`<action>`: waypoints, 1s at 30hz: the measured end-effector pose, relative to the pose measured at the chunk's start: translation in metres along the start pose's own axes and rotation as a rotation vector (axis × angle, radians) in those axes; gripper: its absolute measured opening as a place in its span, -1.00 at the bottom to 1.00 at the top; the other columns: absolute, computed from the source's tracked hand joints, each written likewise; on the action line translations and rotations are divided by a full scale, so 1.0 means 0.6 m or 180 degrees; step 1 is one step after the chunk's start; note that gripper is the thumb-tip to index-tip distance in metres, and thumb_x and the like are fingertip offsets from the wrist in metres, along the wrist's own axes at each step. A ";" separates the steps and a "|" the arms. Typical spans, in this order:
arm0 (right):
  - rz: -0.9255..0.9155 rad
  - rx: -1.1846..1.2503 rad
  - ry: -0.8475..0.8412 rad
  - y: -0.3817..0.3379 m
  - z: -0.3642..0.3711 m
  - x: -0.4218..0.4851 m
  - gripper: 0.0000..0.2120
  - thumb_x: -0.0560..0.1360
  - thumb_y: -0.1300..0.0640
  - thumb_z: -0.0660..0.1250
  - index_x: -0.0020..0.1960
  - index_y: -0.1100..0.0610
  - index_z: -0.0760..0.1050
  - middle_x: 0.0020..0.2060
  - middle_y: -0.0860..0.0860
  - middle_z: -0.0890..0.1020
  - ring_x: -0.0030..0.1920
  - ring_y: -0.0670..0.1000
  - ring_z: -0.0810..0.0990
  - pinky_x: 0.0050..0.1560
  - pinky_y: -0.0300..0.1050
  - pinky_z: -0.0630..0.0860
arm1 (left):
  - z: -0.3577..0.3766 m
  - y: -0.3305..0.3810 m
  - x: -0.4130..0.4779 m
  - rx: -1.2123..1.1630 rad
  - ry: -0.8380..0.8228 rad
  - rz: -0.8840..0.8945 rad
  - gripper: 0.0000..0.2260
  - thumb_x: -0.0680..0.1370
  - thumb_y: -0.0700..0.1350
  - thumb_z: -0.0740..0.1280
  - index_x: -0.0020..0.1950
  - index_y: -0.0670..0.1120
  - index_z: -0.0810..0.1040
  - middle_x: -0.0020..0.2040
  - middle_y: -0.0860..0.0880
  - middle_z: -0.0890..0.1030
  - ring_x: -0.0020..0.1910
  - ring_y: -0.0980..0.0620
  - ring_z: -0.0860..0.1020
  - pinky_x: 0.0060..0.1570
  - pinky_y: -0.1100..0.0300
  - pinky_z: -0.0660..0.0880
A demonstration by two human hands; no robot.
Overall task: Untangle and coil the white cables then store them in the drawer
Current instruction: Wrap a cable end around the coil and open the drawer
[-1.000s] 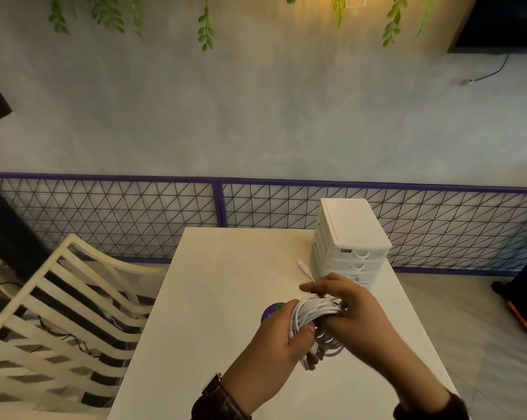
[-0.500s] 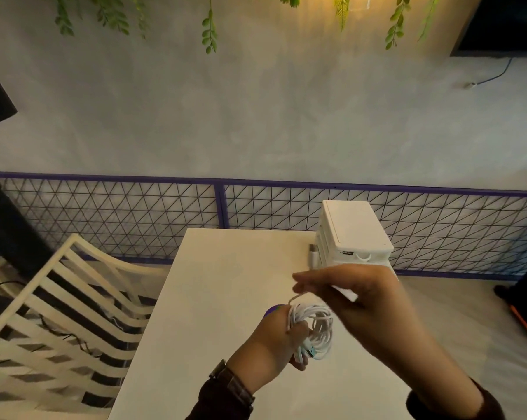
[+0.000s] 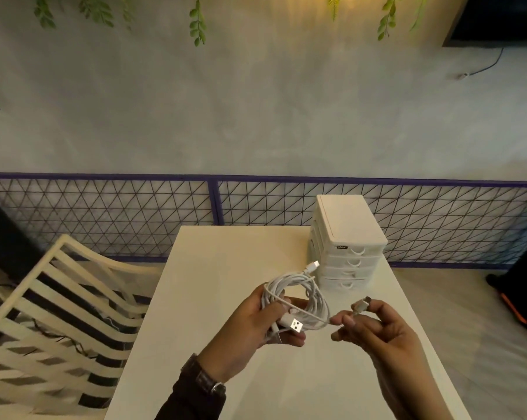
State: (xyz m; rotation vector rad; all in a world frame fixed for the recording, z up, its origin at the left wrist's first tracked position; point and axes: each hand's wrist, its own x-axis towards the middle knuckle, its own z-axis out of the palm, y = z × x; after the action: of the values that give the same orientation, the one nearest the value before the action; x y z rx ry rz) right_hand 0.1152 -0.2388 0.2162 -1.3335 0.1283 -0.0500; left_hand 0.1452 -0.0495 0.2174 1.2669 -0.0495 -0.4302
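Left hand [image 3: 253,322] grips a white cable coil [image 3: 318,298] above the table [image 3: 219,268], with a USB plug [image 3: 295,325] sticking out toward four o'clock. At three o'clock from the coil, the right hand [image 3: 380,331] pinches the loose end just below its small connector [image 3: 361,305]. At one o'clock the drawers [image 3: 347,231] stand closed on the table. The top one carries a dark label [image 3: 341,247], its writing too small to read.
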 end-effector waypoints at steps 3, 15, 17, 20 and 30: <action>-0.0072 -0.0020 0.0054 0.005 -0.005 0.010 -0.18 -0.14 -0.29 0.60 -0.10 0.19 0.43 -0.28 0.20 0.71 -0.38 0.08 0.60 -0.23 -0.17 0.61 | -0.005 0.001 -0.005 -0.0045 -0.0385 -0.0142 -0.78 0.47 -0.16 0.29 0.10 -0.14 0.45 0.06 -0.12 0.66 -0.17 -0.14 0.62 -0.14 0.10 0.59; -0.1276 -0.1558 -0.1547 -0.032 0.007 -0.014 -0.82 0.37 -0.11 0.43 -0.17 -0.02 0.68 -0.09 -0.05 0.72 0.02 0.03 0.61 0.04 -0.18 0.51 | 0.009 0.007 -0.009 0.0359 0.0568 0.0397 -0.88 0.59 -0.26 0.15 0.00 -0.23 0.47 -0.29 -0.09 0.69 -0.52 -0.05 0.56 -0.50 0.13 0.54; -0.1395 -0.1106 -0.1554 -0.038 -0.002 -0.004 -0.89 0.43 0.08 0.40 -0.16 0.08 0.69 -0.01 0.04 0.69 0.10 0.12 0.57 0.13 -0.10 0.48 | 0.011 0.009 -0.011 0.0442 0.0494 0.0400 -0.90 0.59 -0.27 0.16 -0.03 -0.18 0.46 -0.28 -0.09 0.69 -0.52 -0.06 0.55 -0.50 0.13 0.54; -0.0975 -0.0481 -0.0768 -0.044 -0.005 0.023 -0.78 0.32 0.02 0.41 -0.09 0.10 0.66 -0.04 0.08 0.68 0.07 0.09 0.60 0.10 0.00 0.51 | 0.013 0.009 -0.016 0.0496 0.0367 0.0339 -0.91 0.58 -0.28 0.17 -0.04 -0.19 0.46 -0.25 -0.09 0.70 -0.55 -0.08 0.54 -0.53 0.14 0.53; -0.0592 -0.1476 -0.0685 -0.025 0.049 0.012 -0.78 0.45 0.29 0.36 -0.09 -0.03 0.61 -0.19 -0.04 0.68 -0.27 -0.11 0.63 -0.26 -0.32 0.56 | 0.007 0.007 -0.018 0.1234 0.0596 0.0247 -0.93 0.55 -0.17 0.27 -0.01 -0.06 0.53 -0.25 -0.03 0.63 -0.34 0.09 0.61 -0.36 0.21 0.57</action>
State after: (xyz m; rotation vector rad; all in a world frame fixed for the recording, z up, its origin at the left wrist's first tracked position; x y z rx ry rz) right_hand 0.1266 -0.2146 0.2371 -1.8014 -0.1784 -0.0345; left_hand 0.1354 -0.0486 0.2245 1.6766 -0.0237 -0.2383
